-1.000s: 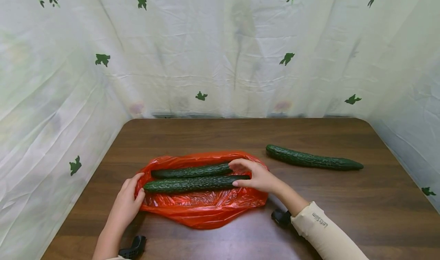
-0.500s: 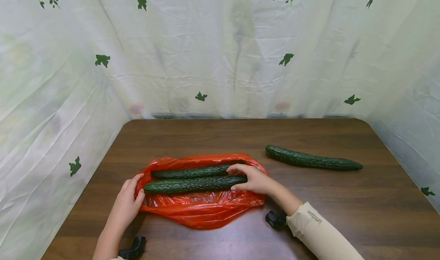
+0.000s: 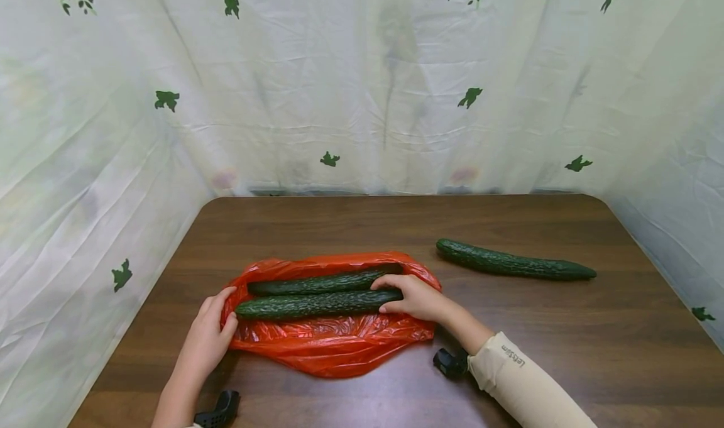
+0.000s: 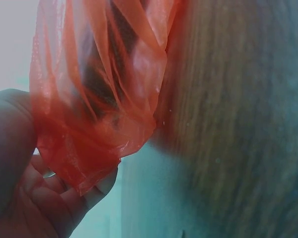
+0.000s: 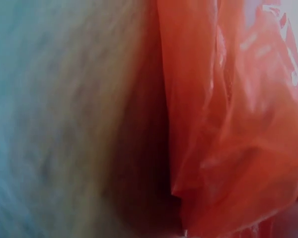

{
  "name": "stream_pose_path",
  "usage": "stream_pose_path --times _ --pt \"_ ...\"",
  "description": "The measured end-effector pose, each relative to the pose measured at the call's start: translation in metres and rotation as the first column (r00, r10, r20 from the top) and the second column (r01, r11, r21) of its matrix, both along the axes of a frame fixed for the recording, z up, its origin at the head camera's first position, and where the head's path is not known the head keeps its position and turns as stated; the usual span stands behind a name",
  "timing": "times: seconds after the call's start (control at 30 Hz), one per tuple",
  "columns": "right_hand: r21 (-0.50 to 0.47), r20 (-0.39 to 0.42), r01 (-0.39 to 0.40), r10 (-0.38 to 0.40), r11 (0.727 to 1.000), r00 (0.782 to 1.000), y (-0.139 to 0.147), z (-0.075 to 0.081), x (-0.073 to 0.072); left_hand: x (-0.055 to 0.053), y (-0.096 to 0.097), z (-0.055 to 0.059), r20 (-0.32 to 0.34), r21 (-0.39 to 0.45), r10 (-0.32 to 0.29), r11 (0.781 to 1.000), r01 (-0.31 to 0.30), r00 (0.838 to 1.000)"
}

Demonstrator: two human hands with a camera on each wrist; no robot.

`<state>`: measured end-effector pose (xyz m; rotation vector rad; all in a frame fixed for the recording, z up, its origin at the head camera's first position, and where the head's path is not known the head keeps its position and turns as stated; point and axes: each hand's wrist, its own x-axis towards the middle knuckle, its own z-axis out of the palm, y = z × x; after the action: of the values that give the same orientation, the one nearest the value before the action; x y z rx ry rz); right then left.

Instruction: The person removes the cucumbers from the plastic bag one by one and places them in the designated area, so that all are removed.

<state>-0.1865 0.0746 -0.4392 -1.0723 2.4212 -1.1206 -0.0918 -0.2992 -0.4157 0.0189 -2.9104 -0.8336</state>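
Two long dark green cucumbers lie side by side in the spread mouth of a red plastic bag in the head view. The nearer cucumber has its right end between the thumb and fingers of my right hand. Just behind it rests the farther cucumber. At the bag's left end, my left hand grips the edge, with the thumb by the near cucumber's tip. In the left wrist view, thumb and fingers lie around the bag's corner. The right wrist view shows mostly red plastic; the right fingers are hidden there.
A third cucumber lies on the brown wooden table, right of and behind the bag. Black devices sit at both wrists. A pale curtain with leaf patterns surrounds the table's back and sides.
My right hand has shifted slightly left, and the near cucumber's right end shows less. More of the far cucumber's right end is visible. The left hand stays at the bag's edge.
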Motion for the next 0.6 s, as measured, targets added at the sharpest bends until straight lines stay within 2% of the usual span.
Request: stream_pose_path --times 0.27,0.6 --pt "-0.08 0.022 0.028 -0.026 0.996 0.999 -0.001 0.002 0.003 0.0 0.0 -0.001 -0.02 -0.002 -0.002 1.0 0.002 1.0" --pt "-0.125 -0.047 0.007 -0.013 0.992 0.999 -0.002 0.012 0.008 -0.001 0.0 -0.002 -0.067 -0.013 -0.006 1.0 0.005 0.998"
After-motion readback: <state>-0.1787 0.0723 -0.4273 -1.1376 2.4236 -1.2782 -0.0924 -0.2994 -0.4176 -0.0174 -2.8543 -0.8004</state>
